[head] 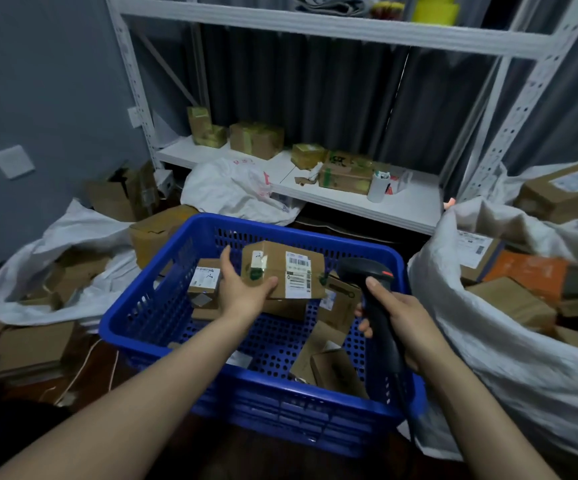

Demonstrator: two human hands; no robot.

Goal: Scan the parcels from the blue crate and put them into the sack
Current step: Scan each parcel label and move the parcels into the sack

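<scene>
The left hand holds a small cardboard parcel above the far half of the blue crate. Its fingers are curled round the parcel's left end and the thumb presses on the near edge, so the wrap is firm but only partial. The parcel's white barcode label faces up and toward the person, and the hand does not cover it. The right hand is closed round the grip of a black handheld scanner, whose head sits just beside the parcel's right end and points across it. Several more parcels lie on the crate floor. The sack stands open just right of the crate and already holds many boxes. Assessment: the step in hand is the scan of the held parcel. To do it well, the label should be tilted squarely toward the scanner window. The scanner head should be drawn back a little so the beam spans the whole barcode, with the thumb clear of the print. The parcel should be held steady until a read is confirmed, and only then passed rightward into the sack. Whether the trigger is pressed cannot be told.
</scene>
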